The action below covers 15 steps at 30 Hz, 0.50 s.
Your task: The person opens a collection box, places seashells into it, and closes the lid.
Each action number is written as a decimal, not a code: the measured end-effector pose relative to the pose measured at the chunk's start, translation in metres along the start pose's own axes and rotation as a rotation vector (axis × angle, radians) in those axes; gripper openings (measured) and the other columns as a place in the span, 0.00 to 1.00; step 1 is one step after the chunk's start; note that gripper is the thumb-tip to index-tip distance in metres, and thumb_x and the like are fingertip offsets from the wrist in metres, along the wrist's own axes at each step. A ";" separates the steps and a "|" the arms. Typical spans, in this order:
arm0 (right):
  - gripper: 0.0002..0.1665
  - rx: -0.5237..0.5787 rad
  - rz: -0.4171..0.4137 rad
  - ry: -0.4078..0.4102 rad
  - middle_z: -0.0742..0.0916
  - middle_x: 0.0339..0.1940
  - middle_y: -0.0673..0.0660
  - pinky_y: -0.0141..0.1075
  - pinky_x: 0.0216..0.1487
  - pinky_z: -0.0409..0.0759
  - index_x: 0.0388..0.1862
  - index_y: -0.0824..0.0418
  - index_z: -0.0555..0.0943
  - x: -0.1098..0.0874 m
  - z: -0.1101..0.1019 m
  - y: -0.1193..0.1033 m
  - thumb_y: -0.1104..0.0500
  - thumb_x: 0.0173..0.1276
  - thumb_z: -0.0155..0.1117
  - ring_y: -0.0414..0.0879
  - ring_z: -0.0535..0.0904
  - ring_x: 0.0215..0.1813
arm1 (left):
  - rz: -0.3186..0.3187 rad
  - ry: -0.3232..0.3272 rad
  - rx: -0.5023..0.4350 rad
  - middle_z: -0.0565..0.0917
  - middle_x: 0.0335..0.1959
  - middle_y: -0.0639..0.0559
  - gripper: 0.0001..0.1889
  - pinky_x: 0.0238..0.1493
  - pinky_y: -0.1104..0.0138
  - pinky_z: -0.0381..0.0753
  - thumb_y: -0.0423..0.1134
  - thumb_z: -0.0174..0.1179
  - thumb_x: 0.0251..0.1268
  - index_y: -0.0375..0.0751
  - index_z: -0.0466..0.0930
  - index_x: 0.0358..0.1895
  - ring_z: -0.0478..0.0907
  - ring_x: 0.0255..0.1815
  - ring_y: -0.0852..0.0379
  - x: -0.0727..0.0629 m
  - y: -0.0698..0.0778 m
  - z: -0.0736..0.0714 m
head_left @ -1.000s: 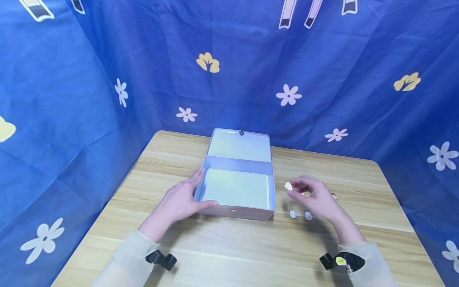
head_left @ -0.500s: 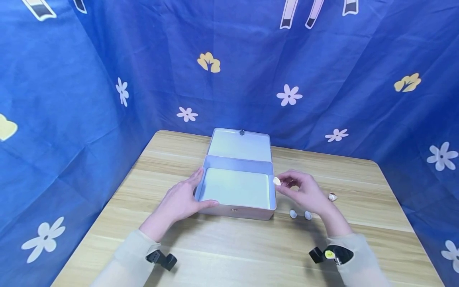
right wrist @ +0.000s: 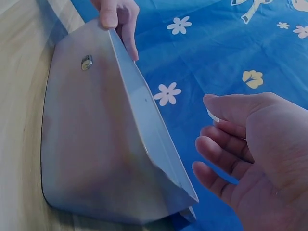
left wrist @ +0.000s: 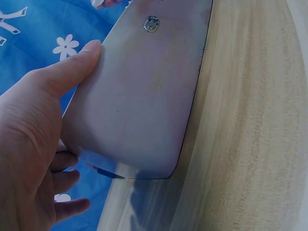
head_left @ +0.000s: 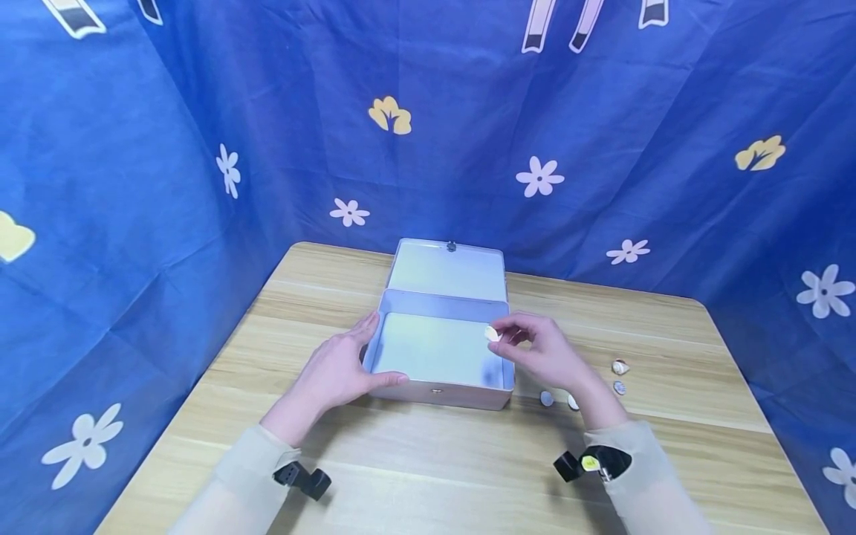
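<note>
A pale metal box (head_left: 435, 394) with a small front catch lies on the wooden table, its lid (head_left: 446, 269) folded back. My left hand (head_left: 337, 371) holds the box's front left corner. Its thumb (left wrist: 72, 70) lies along the front rim, the other fingers at the left side. Over the right part of the box, my right hand (head_left: 542, 349) pinches a small white seashell (head_left: 492, 334) between thumb and fingertips. In the right wrist view the seashell (right wrist: 212, 115) is mostly hidden behind the thumb. The visible floor of the box is bare.
Right of the box lie several more shells: a brown-and-white one (head_left: 620, 367), a small grey one (head_left: 620, 388) and pale ones (head_left: 547, 399), one partly behind the right wrist. A blue patterned cloth (head_left: 455, 148) hangs around the table's back and sides.
My right hand has moved left with the white seashell, from beside the box to above its right side. The left hand and box have stayed in place.
</note>
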State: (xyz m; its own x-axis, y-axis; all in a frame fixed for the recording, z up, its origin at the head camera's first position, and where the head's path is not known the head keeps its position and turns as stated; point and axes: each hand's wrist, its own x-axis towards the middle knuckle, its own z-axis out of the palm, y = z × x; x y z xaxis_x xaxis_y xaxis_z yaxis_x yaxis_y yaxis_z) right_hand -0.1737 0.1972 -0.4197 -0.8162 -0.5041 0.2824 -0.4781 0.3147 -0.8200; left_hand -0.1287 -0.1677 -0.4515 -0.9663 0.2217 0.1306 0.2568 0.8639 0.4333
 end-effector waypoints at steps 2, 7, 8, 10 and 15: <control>0.13 0.010 -0.001 -0.007 0.89 0.41 0.53 0.40 0.49 0.86 0.52 0.62 0.89 0.003 0.004 -0.001 0.63 0.70 0.77 0.49 0.85 0.41 | -0.002 -0.001 0.006 0.60 0.83 0.46 0.71 0.72 0.39 0.70 0.87 0.63 0.45 0.36 0.57 0.84 0.66 0.77 0.32 -0.001 0.000 -0.001; 0.13 0.019 0.004 -0.018 0.89 0.42 0.52 0.40 0.48 0.85 0.52 0.62 0.89 0.011 0.014 -0.001 0.62 0.70 0.77 0.49 0.84 0.41 | 0.001 0.003 0.011 0.60 0.83 0.45 0.71 0.71 0.39 0.71 0.86 0.63 0.46 0.36 0.57 0.84 0.66 0.77 0.32 -0.002 0.001 -0.002; 0.13 0.019 0.006 -0.022 0.89 0.41 0.52 0.40 0.47 0.85 0.52 0.62 0.89 0.013 0.016 0.000 0.62 0.70 0.77 0.49 0.84 0.41 | 0.002 0.003 0.010 0.60 0.83 0.45 0.70 0.71 0.39 0.71 0.86 0.64 0.46 0.36 0.57 0.84 0.66 0.77 0.32 -0.002 0.002 -0.002; 0.13 0.017 0.005 -0.025 0.89 0.41 0.52 0.40 0.47 0.85 0.52 0.62 0.89 0.016 0.021 0.001 0.62 0.70 0.77 0.48 0.84 0.41 | 0.003 0.003 0.011 0.59 0.83 0.44 0.70 0.71 0.38 0.70 0.85 0.64 0.47 0.36 0.56 0.84 0.66 0.77 0.32 -0.003 0.002 -0.002; 0.14 0.029 -0.002 -0.037 0.89 0.40 0.52 0.39 0.46 0.86 0.52 0.64 0.89 0.024 0.032 0.005 0.63 0.69 0.77 0.47 0.84 0.40 | -0.002 -0.004 0.007 0.59 0.83 0.44 0.70 0.72 0.38 0.70 0.85 0.63 0.48 0.36 0.56 0.84 0.65 0.77 0.32 -0.003 0.002 0.000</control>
State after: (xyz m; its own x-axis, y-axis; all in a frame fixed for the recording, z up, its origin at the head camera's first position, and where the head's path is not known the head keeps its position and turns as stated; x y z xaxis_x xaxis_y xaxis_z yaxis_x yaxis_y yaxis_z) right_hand -0.1849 0.1612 -0.4329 -0.8027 -0.5339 0.2658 -0.4693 0.2904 -0.8339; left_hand -0.1253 -0.1665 -0.4511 -0.9668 0.2222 0.1260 0.2551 0.8674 0.4274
